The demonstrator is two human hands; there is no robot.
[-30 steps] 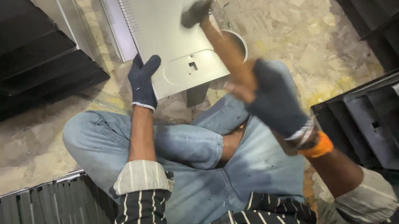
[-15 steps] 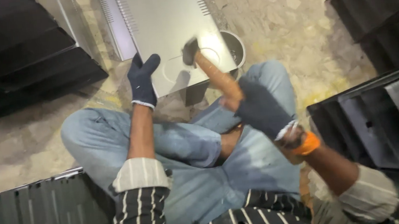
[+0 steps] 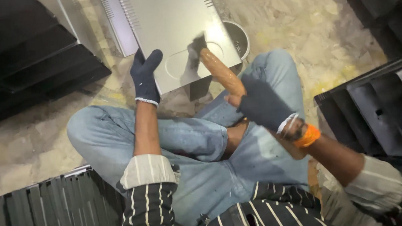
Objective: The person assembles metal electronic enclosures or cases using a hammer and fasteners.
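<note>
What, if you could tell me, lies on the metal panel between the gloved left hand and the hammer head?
In the head view, only bare grey metal panel, marked with an oval outline, lies between the left hand and the hammer head.

A wooden-handled hammer (image 3: pixel 216 68), tilted, its blurred dark head on a flat grey sheet-metal panel (image 3: pixel 170 29) lying on the floor.

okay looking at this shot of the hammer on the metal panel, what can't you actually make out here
Head view, the only one:
- Hammer head: motion-blurred, so its shape and whether it touches the grey metal panel cannot be told.
- Panel's far end: cut off by the top edge.
- Round metal bowl: partly hidden behind the panel; its contents cannot be told.
- Right hand fingers: wrapped under the wooden handle, out of sight.
- Left hand: gloved, flat on the panel's edge.
</note>
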